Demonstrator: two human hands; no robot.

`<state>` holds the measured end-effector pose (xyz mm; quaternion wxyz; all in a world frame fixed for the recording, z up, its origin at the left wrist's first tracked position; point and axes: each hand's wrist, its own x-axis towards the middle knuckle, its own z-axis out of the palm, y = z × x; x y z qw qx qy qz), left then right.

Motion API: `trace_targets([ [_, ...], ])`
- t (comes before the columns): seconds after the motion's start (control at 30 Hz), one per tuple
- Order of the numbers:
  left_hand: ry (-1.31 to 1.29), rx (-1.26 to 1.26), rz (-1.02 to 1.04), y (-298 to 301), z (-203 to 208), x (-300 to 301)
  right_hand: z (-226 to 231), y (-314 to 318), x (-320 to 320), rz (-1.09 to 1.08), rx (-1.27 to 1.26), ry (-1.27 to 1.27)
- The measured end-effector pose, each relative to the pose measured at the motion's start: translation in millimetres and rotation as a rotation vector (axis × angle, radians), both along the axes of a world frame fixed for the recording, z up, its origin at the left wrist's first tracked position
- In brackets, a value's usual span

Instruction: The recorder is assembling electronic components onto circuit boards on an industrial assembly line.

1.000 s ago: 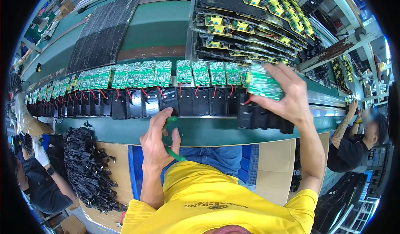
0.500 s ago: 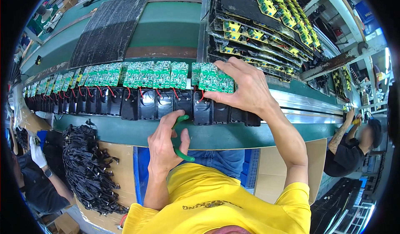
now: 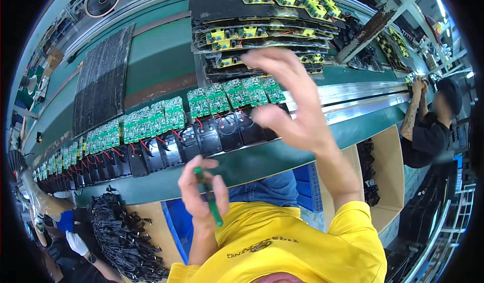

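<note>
My left hand (image 3: pixel 199 192) is closed around a thin green stick-like tool (image 3: pixel 210 205) held near my chest, just in front of the green bench edge (image 3: pixel 262 162). My right hand (image 3: pixel 290 101) hovers empty above the bench with its fingers spread, over the right end of a long row of green circuit boards (image 3: pixel 222 97). Each board is wired by a red lead to a black plastic housing (image 3: pixel 209 136) lying in front of it. The nearest boards sit just left of my right hand.
Stacked black trays of yellow-green circuit boards (image 3: pixel 252 33) stand behind the row. A black ribbed mat (image 3: pixel 103 81) lies at the back left. A pile of black cables (image 3: pixel 121 232) sits below left. Another person (image 3: pixel 433 127) works at the right; a gloved hand (image 3: pixel 78 242) shows lower left.
My right hand set a green circuit board at the right end of the row, let go and lifted up with fingers spread. My left hand drew back slightly with the green tool.
</note>
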<state>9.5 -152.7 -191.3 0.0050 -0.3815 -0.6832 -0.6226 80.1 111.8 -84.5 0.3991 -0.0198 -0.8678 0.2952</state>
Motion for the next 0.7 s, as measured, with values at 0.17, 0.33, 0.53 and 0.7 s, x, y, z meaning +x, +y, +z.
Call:
trace_targets([
  [0.17, -0.145, 0.166, -0.502, 81.3, 46.8, 37.9, 8.1, -58.9, 99.3, 0.304, -0.384, -0.268],
  [0.33, -0.237, -0.273, -1.035, 142.1, 67.0, 95.5, -44.3, -76.9, 170.2, -0.371, -0.651, 0.151],
  [0.53, 0.698, -0.235, -0.546, 187.1, 40.0, 46.3, -110.1, -35.8, 307.4, -0.562, -0.967, 0.222],
  [0.7, 1.139, -0.353, -0.233, 197.7, 8.3, 11.0, -176.8, -14.1, 336.5, 0.242, -1.466, 0.339],
])
